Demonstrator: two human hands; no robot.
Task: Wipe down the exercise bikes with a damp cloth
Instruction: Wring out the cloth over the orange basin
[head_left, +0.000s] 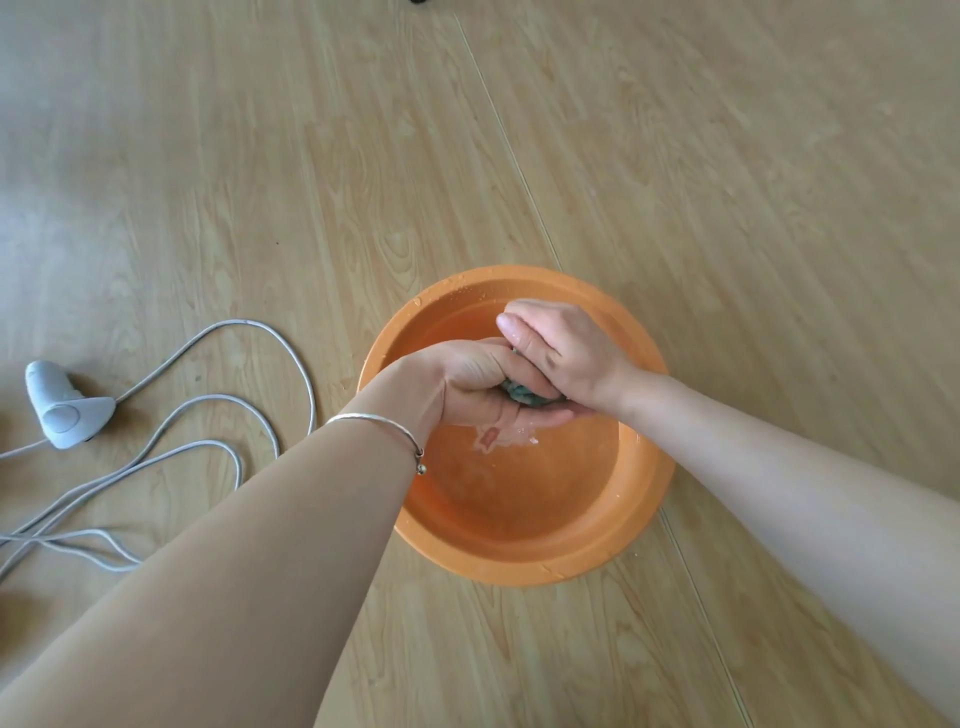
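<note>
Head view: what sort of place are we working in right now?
Likely an indoor room, seen at floor level, though I cannot tell which room. It has a wood-look plank floor. An orange basin holding water stands on it, and a grey cable with a white device lies loose to its left.

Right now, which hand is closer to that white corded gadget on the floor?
Left. The left hand grips the cloth over the basin, on the side toward the gadget; the right hand grips it farther away.
</note>
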